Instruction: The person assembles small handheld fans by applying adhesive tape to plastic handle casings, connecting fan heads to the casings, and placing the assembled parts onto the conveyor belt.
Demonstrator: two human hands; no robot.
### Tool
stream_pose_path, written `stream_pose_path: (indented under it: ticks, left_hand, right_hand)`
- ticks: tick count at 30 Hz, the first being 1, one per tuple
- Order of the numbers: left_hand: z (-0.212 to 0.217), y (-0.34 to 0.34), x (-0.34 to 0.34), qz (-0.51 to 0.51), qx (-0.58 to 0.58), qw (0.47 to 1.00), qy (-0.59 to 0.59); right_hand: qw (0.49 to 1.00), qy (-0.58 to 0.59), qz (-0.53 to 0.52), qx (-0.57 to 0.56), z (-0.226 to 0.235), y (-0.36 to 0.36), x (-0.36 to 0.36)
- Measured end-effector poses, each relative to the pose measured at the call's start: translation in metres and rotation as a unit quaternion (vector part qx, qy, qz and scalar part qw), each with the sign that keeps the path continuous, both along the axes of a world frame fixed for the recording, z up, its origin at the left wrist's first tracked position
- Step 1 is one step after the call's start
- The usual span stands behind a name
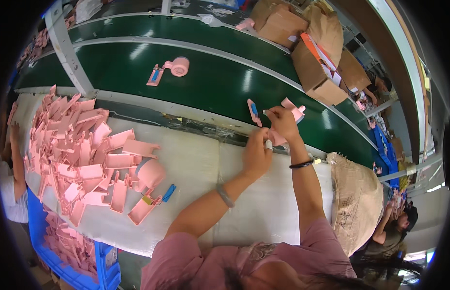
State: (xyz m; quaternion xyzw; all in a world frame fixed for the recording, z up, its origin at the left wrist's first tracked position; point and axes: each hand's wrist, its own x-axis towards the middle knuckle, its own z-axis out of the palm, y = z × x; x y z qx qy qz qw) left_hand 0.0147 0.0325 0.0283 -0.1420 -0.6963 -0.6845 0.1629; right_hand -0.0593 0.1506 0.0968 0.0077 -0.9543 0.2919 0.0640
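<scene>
My left hand (258,153) is closed, its fingertips against a pink plastic part (277,138) at the near edge of the belt. White wrapping covers one of its fingers. Bent over the same part from above is my right hand (284,123), fingers pinched; its exact hold is partly hidden. Just beyond the right hand shows a rounded pink housing (296,111), and I cannot tell whether it is joined to the held part. Left of that hand, a narrow pink shell with a blue cylindrical battery (254,109) lies on the belt.
A green conveyor belt (210,92) carries another pink fan-like unit (178,66). Pink shells (84,150) are heaped on the white table (186,193) at left, near a loose blue battery (169,193). A blue crate (106,263), sack (358,203), cardboard boxes (317,72) and other people surround me.
</scene>
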Motion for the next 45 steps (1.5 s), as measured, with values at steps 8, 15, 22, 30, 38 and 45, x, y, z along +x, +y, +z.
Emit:
stream_pose_path:
  ticks: [8, 15, 22, 30, 38, 45]
  left_hand:
    - [-0.004, 0.006, 0.009, -0.26, -0.047, 0.958, 0.108]
    - [0.003, 0.004, 0.017, -0.527, 0.132, 0.794, -0.273]
    - [0.017, -0.001, 0.023, -0.598, 0.049, 0.75, -0.278]
    - [0.025, 0.006, 0.029, -0.532, 0.05, 0.798, -0.281]
    - [0.008, -0.006, 0.022, -0.466, 0.037, 0.826, -0.314]
    - [0.015, 0.011, 0.025, -0.362, -0.006, 0.877, -0.317]
  right_hand:
    - [0.808, -0.117, 0.028, -0.577, -0.002, 0.05, 0.151]
    - [0.726, -0.116, 0.116, -0.668, -0.023, 0.056, 0.199]
    - [0.687, -0.13, 0.151, -0.699, -0.027, 0.055, 0.194]
    - [0.716, -0.125, 0.129, -0.675, -0.027, 0.069, 0.203]
    - [0.986, -0.045, 0.103, -0.124, -0.008, 0.06, 0.21]
    - [0.952, 0.249, -0.17, 0.048, -0.02, 0.036, 0.193]
